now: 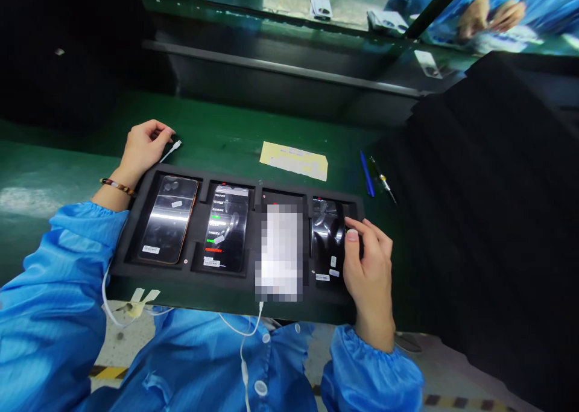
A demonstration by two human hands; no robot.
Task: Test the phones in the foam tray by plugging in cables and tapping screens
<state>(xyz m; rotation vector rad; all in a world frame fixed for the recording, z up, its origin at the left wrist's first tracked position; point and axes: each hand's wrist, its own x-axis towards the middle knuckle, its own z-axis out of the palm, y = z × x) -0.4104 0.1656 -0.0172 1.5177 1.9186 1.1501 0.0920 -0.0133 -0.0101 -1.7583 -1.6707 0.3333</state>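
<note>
A black foam tray (194,219) lies along the table's front edge with several phone slots. In the far-right slot sits a dark smartphone (326,237); my right hand (368,267) pinches its right edge between thumb and fingers. My left hand (145,146) is closed above the tray's left end, its fingers curled. Just below them shows a white cable plug (177,144); whether they hold its cable is hidden. The leftmost phone (168,219) is dark and glossy. Beside it, another phone (227,228) shows a list with green and red lines. A pixelated patch (280,252) covers the third slot.
Behind the tray lies a yellow paper slip (294,160). A blue pen (367,174) and a second pen (383,180) are at right. Another white cable (260,318) runs below the patch. Black cloth (488,219) hangs at right. A co-worker's hands (493,17) are beyond.
</note>
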